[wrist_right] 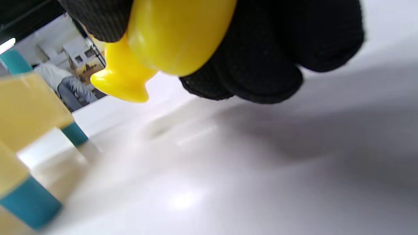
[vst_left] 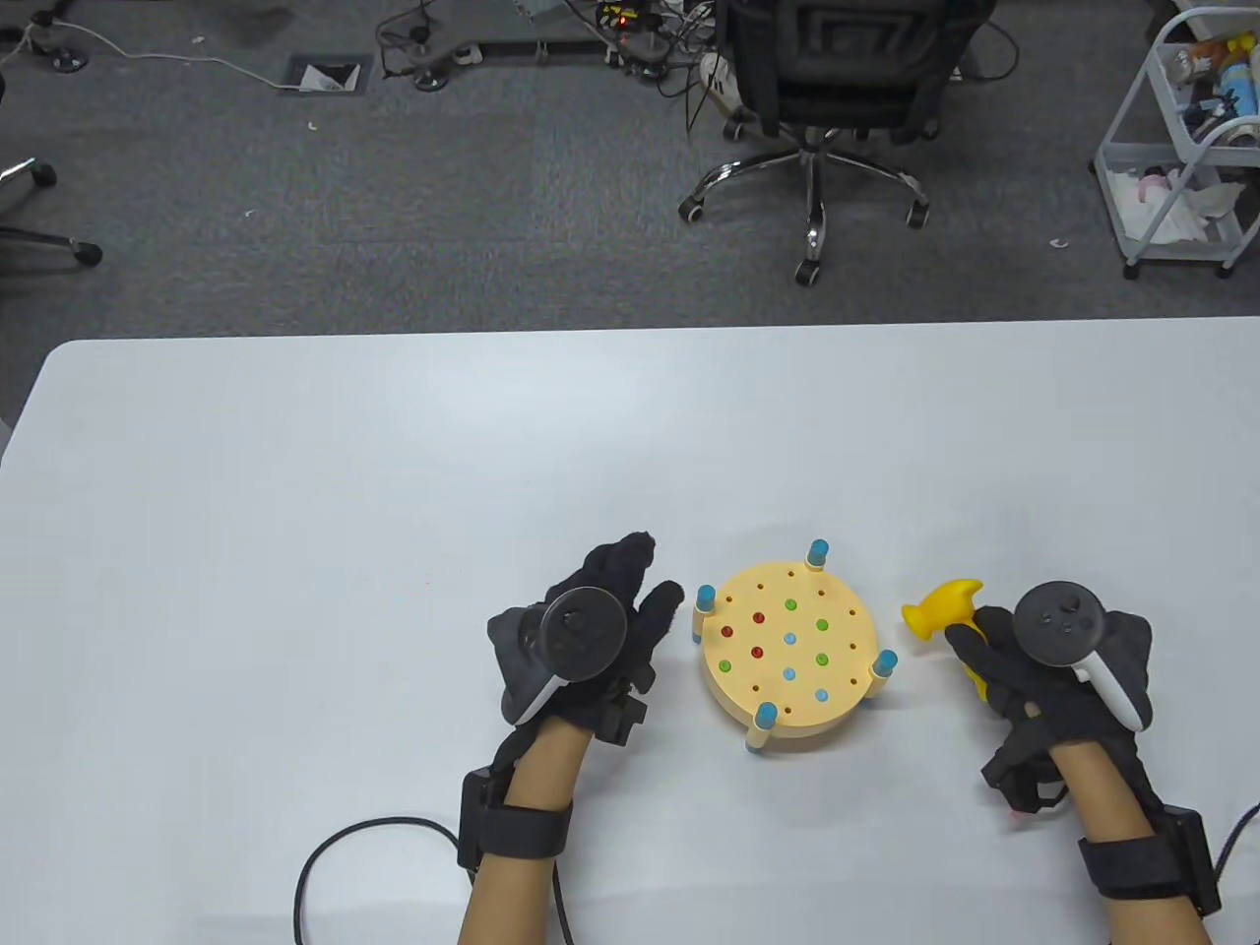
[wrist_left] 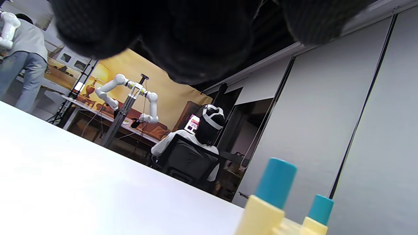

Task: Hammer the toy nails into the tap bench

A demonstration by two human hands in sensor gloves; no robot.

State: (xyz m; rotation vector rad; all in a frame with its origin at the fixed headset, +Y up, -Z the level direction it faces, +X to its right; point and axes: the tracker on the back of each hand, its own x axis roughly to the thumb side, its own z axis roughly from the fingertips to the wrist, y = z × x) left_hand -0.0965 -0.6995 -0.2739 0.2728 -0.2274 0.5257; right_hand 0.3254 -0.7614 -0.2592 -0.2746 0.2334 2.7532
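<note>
A round yellow tap bench [vst_left: 787, 645] with blue-tipped legs stands on the white table [vst_left: 295, 512]. Red, green and blue toy nails [vst_left: 789, 640] sit in its top holes. My right hand [vst_left: 1034, 669] grips a yellow toy hammer [vst_left: 943, 605] just right of the bench, its head pointing toward it; in the right wrist view the hammer [wrist_right: 169, 42] hangs low above the table, held in my gloved fingers [wrist_right: 261, 62]. My left hand [vst_left: 600, 630] rests left of the bench with fingers spread, not touching it. The left wrist view shows two of the bench's blue pegs [wrist_left: 276, 182].
Black cables [vst_left: 335, 856] trail from both wrists at the table's front edge. An office chair [vst_left: 817, 98] and a white cart [vst_left: 1191, 148] stand on the floor beyond the table's far edge.
</note>
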